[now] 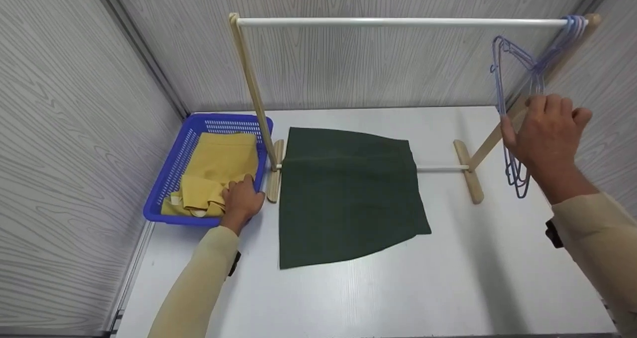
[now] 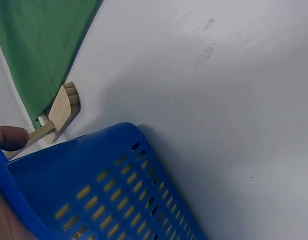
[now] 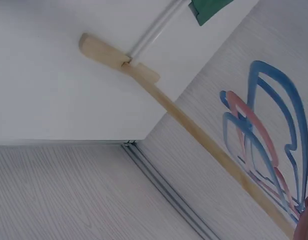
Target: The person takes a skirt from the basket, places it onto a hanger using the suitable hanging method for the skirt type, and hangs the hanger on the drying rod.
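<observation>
At the near right corner of the blue plastic basket (image 1: 171, 166), my left hand (image 1: 243, 201) reaches over the rim. Its fingers touch the folded yellow cloth (image 1: 221, 154) inside, but their tips are hidden. In the left wrist view the thumb (image 2: 11, 138) stands out past the basket rim. My right hand (image 1: 547, 134) grips the cluster of blue and pink hangers (image 3: 278, 120), which hang from the rack's right end. The curled fingertips are mostly out of sight. Between the hands, a dark green cloth (image 1: 348, 198) lies flat on the white table.
A rack with a white top rail (image 1: 398, 22) and wooden side posts (image 1: 254, 89) stands over the table. Its lower rod (image 1: 442, 168) runs under the green cloth, and a wooden foot (image 1: 469, 173) stands at the right. Wood-grained panels (image 1: 348, 69) enclose the table (image 1: 398, 298).
</observation>
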`<state>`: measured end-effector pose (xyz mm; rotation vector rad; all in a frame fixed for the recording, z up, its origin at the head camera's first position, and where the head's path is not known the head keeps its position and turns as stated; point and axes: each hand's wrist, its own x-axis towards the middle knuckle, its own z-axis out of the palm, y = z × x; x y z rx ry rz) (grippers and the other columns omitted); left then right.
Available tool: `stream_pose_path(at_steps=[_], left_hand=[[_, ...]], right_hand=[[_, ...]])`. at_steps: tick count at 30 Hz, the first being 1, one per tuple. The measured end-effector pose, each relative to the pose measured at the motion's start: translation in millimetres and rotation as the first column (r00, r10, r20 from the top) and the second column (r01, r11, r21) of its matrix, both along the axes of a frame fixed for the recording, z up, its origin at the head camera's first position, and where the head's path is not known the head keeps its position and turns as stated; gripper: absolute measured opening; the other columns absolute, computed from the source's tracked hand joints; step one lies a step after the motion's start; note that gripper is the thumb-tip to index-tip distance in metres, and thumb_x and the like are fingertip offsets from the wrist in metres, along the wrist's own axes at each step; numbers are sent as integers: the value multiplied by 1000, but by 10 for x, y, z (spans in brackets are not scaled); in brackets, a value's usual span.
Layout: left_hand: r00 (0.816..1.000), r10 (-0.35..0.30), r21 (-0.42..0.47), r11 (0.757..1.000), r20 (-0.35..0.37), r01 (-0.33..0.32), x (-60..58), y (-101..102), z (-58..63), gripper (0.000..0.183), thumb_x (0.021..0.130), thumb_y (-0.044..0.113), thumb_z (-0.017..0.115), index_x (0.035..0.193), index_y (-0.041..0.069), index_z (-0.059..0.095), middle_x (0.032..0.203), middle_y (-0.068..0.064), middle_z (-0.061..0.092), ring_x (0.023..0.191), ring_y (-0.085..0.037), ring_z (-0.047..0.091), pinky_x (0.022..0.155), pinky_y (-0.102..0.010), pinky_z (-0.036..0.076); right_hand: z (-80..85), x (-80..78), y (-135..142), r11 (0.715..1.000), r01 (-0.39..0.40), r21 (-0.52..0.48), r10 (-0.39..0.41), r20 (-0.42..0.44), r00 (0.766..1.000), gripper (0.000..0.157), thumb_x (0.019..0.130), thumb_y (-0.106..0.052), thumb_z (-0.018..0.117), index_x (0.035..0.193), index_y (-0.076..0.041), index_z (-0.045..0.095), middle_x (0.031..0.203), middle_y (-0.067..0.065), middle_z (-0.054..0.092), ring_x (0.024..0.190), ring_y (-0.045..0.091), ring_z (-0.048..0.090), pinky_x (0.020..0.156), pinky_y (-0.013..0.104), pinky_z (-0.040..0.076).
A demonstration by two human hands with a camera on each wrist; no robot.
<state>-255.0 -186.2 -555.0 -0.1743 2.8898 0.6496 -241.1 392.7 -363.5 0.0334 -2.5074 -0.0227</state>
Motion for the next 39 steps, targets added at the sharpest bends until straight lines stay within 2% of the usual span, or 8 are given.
stream_pose_path(at_steps=[5, 10, 18, 25, 29, 33, 35, 39], left_hand=[[1000, -26, -53, 998, -6, 26, -24, 20, 2, 60, 101, 38, 49, 142, -4, 37, 132, -26, 54, 124, -42, 42, 104, -56, 26], [998, -42, -68, 997, -55, 38, -29, 25, -12, 57, 102, 38, 49, 140, -3, 39, 128, -25, 56, 120, -40, 45, 103, -54, 29], [987, -59, -61, 997, -149, 50, -11, -2, -21, 50, 99, 30, 52, 136, -3, 44, 129, -23, 53, 118, -39, 46, 102, -54, 32], [983, -56, -27, 998, -175, 53, 8, -27, -22, 44, 97, 28, 53, 128, -3, 47, 124, -22, 54, 117, -39, 44, 100, -55, 30], [985, -58, -22, 998, -163, 55, 11, -24, -18, 45, 98, 28, 53, 129, -2, 46, 124, -22, 53, 118, -38, 43, 101, -54, 29], [987, -56, -22, 998, -153, 53, 1, -20, -31, 46, 98, 29, 54, 131, -2, 45, 126, -21, 52, 118, -38, 42, 102, -54, 27], [987, -53, -23, 998, -151, 50, -2, -19, -35, 47, 98, 30, 54, 131, -2, 45, 127, -21, 52, 118, -38, 42, 101, -54, 27], [987, -44, -19, 999, -156, 41, -4, -14, -41, 47, 99, 33, 53, 131, -1, 45, 125, -21, 53, 117, -37, 42, 100, -54, 27]], right_hand=[[8, 30, 61, 996, 87, -24, -86, 42, 995, 49, 96, -31, 55, 116, 14, 49, 107, 34, 47, 100, 51, 41, 86, 62, 19], [13, 24, 128, 996, 85, -27, -86, -23, 996, 42, 94, -27, 49, 98, 15, 49, 95, 32, 46, 95, 51, 42, 86, 62, 20], [25, 20, 175, 989, 102, 107, -100, -22, 995, 37, 94, -22, 48, 88, 15, 49, 86, 35, 50, 88, 50, 47, 83, 61, 25], [30, 30, 188, 973, 61, 224, -46, -74, 996, 35, 94, -14, 33, 69, 10, 39, 69, 31, 45, 69, 47, 46, 77, 62, 34], [48, 34, 170, 980, 85, 180, -80, -36, 996, 32, 91, -13, 36, 66, 7, 35, 63, 25, 39, 61, 43, 42, 68, 58, 34], [57, 0, 134, 995, 59, 84, -53, -77, 996, 29, 88, -13, 38, 66, 6, 39, 59, 20, 36, 52, 36, 35, 53, 47, 24], [59, -23, 111, 999, 42, 34, -38, -99, 994, 31, 90, -14, 38, 68, 7, 41, 59, 19, 36, 52, 36, 35, 50, 46, 23], [85, -36, 65, 996, 69, -55, -71, -33, 997, 39, 98, -22, 36, 75, 9, 44, 64, 22, 40, 58, 40, 40, 53, 50, 29]])
